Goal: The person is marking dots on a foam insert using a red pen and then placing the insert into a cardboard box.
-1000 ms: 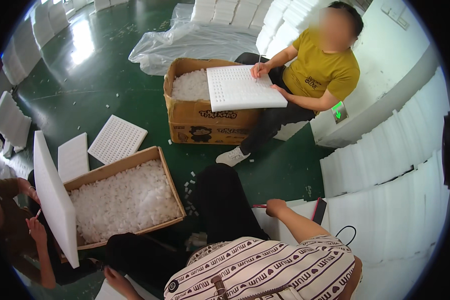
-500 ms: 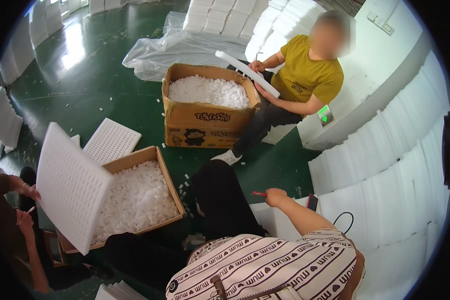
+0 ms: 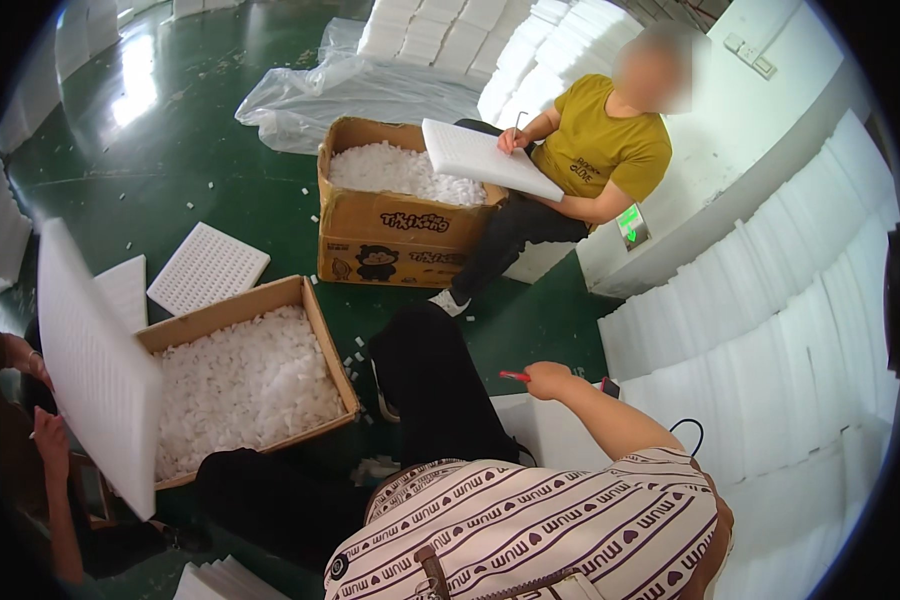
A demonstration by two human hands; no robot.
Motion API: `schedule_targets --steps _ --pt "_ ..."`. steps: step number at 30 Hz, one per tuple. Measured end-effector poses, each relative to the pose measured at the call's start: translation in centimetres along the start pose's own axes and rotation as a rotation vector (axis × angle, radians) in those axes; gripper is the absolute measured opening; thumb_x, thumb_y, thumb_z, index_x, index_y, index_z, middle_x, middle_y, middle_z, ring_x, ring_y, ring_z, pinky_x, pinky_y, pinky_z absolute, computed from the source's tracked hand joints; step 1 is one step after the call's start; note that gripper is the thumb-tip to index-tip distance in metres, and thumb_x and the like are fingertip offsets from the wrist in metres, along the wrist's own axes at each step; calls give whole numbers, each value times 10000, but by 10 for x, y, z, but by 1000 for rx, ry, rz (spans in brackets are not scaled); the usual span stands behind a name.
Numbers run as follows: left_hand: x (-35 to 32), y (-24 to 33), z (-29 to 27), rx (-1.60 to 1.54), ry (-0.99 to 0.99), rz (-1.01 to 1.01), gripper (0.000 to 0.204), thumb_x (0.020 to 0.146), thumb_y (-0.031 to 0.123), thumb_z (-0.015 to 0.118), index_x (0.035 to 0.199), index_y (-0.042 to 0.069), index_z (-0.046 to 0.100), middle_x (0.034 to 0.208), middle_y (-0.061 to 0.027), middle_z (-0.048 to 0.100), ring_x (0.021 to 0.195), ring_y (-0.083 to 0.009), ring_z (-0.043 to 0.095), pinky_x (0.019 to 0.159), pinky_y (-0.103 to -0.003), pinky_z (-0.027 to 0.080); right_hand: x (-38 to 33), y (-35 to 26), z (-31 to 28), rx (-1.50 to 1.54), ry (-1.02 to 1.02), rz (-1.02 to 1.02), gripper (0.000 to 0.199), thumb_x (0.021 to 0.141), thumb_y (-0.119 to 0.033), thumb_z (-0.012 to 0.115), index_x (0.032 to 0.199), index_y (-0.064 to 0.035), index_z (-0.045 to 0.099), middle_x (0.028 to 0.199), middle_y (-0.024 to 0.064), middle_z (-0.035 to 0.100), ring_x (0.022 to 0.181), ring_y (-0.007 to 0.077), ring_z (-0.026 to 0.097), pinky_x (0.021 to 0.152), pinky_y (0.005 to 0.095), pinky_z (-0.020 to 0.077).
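My right hand [image 3: 548, 381] is closed around a slim red pen-like tool [image 3: 514, 376], which points left. It is raised beside my dark-trousered knee, above a white block [image 3: 542, 428]; whether it touches the block I cannot tell. A small dark object with a red edge [image 3: 610, 387] is just beyond my wrist. My left hand is out of the picture. Left of my legs stands an open cardboard box [image 3: 348, 385] of small white foam pieces [image 3: 250, 392]. A co-worker at the left holds up a white foam sheet [image 3: 95, 360] at that box's side.
Opposite, a person in a mustard shirt [image 3: 610, 135] works a thin tool on a perforated foam sheet [image 3: 485, 157] over a second carton [image 3: 385, 235]. Another holed sheet [image 3: 208, 268] lies on the green floor [image 3: 90, 185]. Stacked white foam [image 3: 750, 330] lines the right side.
The left co-worker's sheet has swung left and turned more edge-on. The opposite person's sheet has tipped flatter over the carton. My right hand keeps hold of the red tool, almost unmoved.
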State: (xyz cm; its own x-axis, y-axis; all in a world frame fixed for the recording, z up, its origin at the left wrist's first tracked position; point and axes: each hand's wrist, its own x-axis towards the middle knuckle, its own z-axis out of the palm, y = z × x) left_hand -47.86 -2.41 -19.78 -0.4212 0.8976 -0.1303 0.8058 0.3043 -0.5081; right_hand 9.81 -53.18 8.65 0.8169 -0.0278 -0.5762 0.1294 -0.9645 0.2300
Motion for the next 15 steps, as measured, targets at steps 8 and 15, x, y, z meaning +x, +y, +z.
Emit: schedule_targets --steps 8,15 --pt "29 -48 61 119 350 -55 928 797 674 478 1443 53 238 1428 -207 310 1283 -413 332 1069 -536 265 14 -26 -16 77 64 -75 212 784 -151 467 849 -72 652 849 129 670 776 361 619 662 427 490" --pt "13 -59 -33 -223 -24 226 1073 684 709 583 1431 50 182 1410 -234 282 1256 -430 337 1027 -563 277 23 -36 -28 51 25 -111 205 790 -147 474 872 -82 650 846 129 669 782 348 620 670 419 489"
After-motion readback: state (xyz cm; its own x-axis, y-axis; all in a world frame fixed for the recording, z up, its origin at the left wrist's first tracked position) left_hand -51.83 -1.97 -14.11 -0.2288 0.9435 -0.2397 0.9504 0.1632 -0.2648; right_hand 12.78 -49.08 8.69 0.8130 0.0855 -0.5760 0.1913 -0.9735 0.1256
